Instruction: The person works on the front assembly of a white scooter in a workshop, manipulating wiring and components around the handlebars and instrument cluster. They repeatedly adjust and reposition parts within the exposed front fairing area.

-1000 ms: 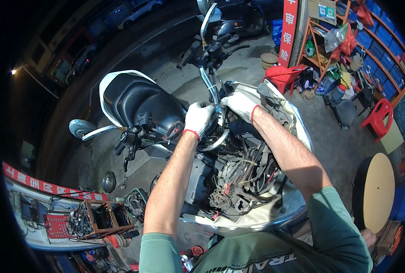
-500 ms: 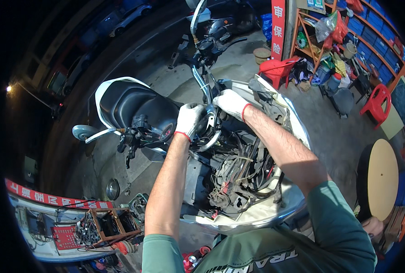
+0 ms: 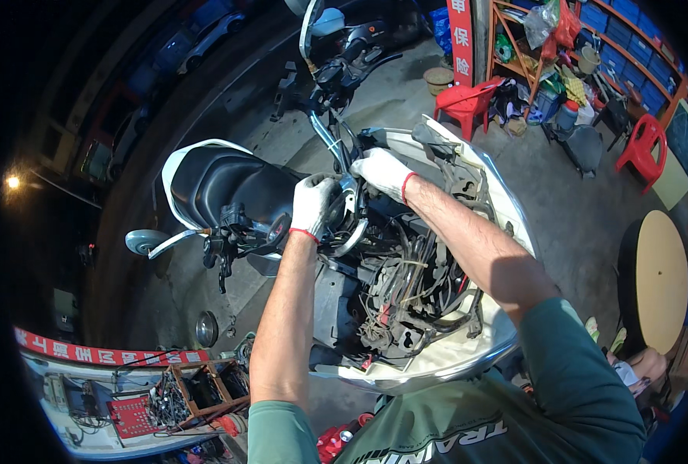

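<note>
Both my hands wear white knit gloves with red cuffs and meet at the middle of a motor scooter's bare metal handlebar. My left hand is closed, its fingers curled beside the handlebar's centre; what they grip is hidden. On the other side, my right hand has its fingers pinched together against the handlebar and cables, and the fingertips are out of sight. Below them lies a tangle of exposed wiring inside the white front body panel. The black seat is beyond my left hand.
A round mirror juts out at the left, another mirror at the top. Red plastic chairs, a round tan tabletop and shelves with blue bins stand right. A wooden tool box sits lower left.
The view has shifted slightly. Both hands stay at the handlebar's centre with nearly the same grip. At the lower right, more of another person's legs shows.
</note>
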Tool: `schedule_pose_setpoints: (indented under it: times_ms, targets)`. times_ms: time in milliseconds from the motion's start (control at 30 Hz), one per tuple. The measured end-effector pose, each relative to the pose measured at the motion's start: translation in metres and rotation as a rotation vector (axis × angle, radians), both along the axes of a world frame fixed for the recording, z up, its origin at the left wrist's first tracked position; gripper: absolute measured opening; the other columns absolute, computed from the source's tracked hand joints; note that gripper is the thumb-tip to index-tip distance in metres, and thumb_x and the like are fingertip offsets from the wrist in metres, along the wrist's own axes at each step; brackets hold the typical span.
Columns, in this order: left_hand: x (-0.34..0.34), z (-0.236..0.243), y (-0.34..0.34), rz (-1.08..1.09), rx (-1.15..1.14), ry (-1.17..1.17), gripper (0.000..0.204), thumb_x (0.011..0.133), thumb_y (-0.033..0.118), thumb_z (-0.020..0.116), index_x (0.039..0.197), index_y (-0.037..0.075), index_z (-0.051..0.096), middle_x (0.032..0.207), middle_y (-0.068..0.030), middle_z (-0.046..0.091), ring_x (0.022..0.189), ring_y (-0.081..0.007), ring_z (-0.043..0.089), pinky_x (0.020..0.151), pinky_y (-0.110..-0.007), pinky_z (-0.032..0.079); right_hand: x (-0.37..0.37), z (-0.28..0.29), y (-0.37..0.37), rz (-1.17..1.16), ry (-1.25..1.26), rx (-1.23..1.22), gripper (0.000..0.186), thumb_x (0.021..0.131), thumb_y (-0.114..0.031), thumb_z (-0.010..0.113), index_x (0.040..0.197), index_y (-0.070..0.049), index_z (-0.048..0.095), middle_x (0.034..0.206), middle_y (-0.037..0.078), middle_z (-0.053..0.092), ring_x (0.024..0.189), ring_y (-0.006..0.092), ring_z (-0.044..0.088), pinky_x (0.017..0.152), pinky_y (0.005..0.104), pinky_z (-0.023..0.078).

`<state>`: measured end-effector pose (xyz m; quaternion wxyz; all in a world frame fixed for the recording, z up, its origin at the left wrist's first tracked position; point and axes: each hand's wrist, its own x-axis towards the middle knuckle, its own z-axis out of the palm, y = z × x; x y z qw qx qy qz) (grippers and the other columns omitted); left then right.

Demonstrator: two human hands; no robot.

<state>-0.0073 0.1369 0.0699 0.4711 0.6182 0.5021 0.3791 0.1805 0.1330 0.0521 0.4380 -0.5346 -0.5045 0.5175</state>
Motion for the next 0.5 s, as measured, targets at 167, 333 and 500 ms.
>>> schedule_pose_setpoints:
  times_ms: [167,333,500]
  targets:
    - [-0.003,0.005,-0.006,-0.008,-0.038,-0.037,0.026,0.093,0.01,0.057,0.107,-0.006,0.073,0.086,-0.0074,0.071,0.07,-0.011,0.063,0.064,-0.024,0.05,0.003,0.032,-0.014,0.122,-0.091,-0.073,0.027,0.092,-0.021,0.058,0.083,0.003,0.069,0.062,0.009,0.064,0.048,0.0192,0.058,0.049,0.0363,0.041]
    - [-0.003,0.004,-0.004,-0.041,-0.033,-0.013,0.026,0.093,0.011,0.058,0.106,-0.005,0.074,0.088,-0.0071,0.071,0.073,-0.0116,0.064,0.067,-0.024,0.05,-0.001,0.009,-0.007,0.115,0.177,-0.071,0.033,0.097,-0.026,0.053,0.076,-0.004,0.066,0.062,0.0,0.051,0.051,0.0135,0.041,0.05,0.0339,0.033]
    - [-0.001,0.001,-0.002,-0.01,-0.032,0.019,0.027,0.096,0.014,0.057,0.106,-0.004,0.074,0.092,-0.0076,0.073,0.08,-0.0129,0.064,0.073,-0.025,0.051,-0.006,-0.004,0.006,0.089,0.079,0.009,0.031,0.098,-0.027,0.056,0.083,-0.003,0.069,0.065,0.003,0.061,0.055,0.0134,0.051,0.05,0.0346,0.038]
